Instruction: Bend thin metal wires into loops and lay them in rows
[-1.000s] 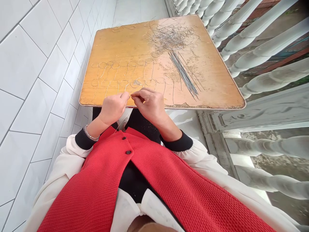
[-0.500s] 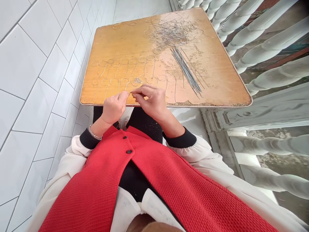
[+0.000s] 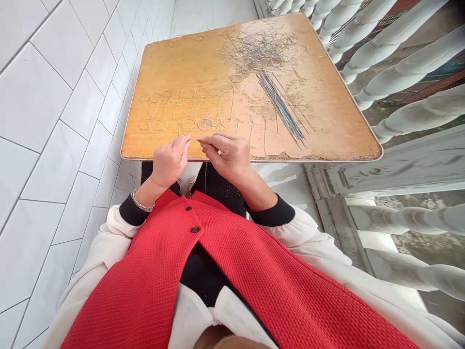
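A thin wire [image 3: 206, 175] is pinched between my hands just above the near edge of the wooden table [image 3: 319, 131]; one end hangs down below my right fingers. My left hand [image 3: 170, 161] is closed, thumb and fingertips on the wire. Closed in a similar pinch, my right hand [image 3: 230, 157] grips it a short gap away. Beyond my hands lie two rows of wires bent into loops with straight tails, among them a looped wire [image 3: 244, 118]. A small grey clump [image 3: 208, 122] rests by the nearer row.
A bundle of straight wires [image 3: 281, 109] lies right of the loops. Behind it is a tangled heap of wires [image 3: 263, 51]. White wall tiles [image 3: 54, 116] run along the left, and a white balustrade [image 3: 410, 106] along the right.
My fingertips have drawn slightly apart, with more wire showing between them. The wire's hanging end now shows below my right hand. The view has shifted a little.
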The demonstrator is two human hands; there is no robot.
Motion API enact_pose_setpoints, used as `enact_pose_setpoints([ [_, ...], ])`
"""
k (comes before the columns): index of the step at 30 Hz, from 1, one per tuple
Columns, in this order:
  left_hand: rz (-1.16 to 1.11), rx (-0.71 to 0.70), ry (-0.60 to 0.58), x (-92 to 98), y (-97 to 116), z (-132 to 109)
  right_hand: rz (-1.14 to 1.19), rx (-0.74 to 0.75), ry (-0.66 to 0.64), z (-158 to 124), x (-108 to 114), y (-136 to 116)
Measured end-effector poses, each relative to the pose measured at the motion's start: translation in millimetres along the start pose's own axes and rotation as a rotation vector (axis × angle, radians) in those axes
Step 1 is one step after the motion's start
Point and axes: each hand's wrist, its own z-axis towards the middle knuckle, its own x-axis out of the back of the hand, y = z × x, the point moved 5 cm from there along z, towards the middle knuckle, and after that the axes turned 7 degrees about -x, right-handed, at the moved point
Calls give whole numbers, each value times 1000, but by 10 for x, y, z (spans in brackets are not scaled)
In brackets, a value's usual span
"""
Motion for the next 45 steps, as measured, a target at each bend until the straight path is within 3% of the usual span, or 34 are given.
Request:
enact_pose_setpoints([
  [3,40,-24,-2,-1,3,3,-59,50,-20,8,13,-3],
  [7,63,-60,20,17,23,-2,-50,50,53,11,29,-12],
  [13,102,-128,-135,7,43,10,-144,128,96,10,29,-33],
  [20,92,-207,-160,60,55,48,-231,185,191,-37,27,-32],
  [26,79,-206,-88,105,54,52,-256,180,275,-68,-10,-27],
  [30,1,-170,-23,102,59,32,-242,161,238,-72,-26,-4],
  [34,-61,-150,11,87,84,12,-267,243,209,-66,-23,-40],
  [45,26,-253,34,99,146,9,-379,329,236,-31,-10,-75],
])
